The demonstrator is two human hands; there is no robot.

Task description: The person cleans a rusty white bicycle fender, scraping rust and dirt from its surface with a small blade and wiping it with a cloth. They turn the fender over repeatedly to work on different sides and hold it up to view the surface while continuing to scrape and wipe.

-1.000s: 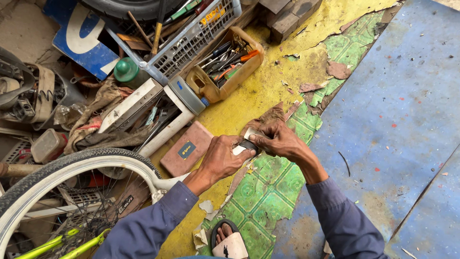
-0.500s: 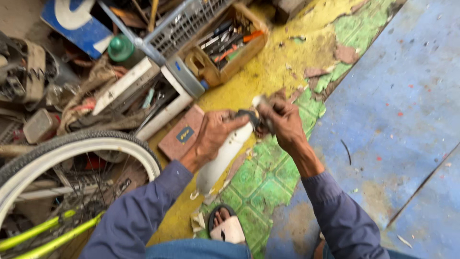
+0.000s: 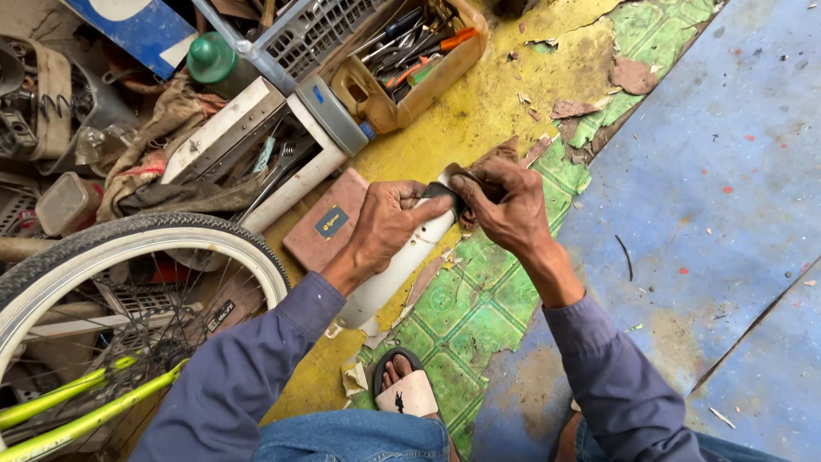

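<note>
My left hand grips a long white curved strip, like a bicycle mudguard, near its upper end. The strip slants down towards my knee. My right hand pinches a small dark piece against the strip's top end, fingertips meeting those of the left hand. What the dark piece is cannot be made out. Both hands hover above the yellow and green floor covering.
A bicycle wheel with a pale-walled tyre and a yellow-green frame fill the left. A flat pinkish box lies by my left hand. A tan tool box, grey basket and green bottle stand behind. My sandalled foot is below.
The white strip's full length has come into sight under my left hand. Both hands stay together at its top end, and the view has shifted slightly.
</note>
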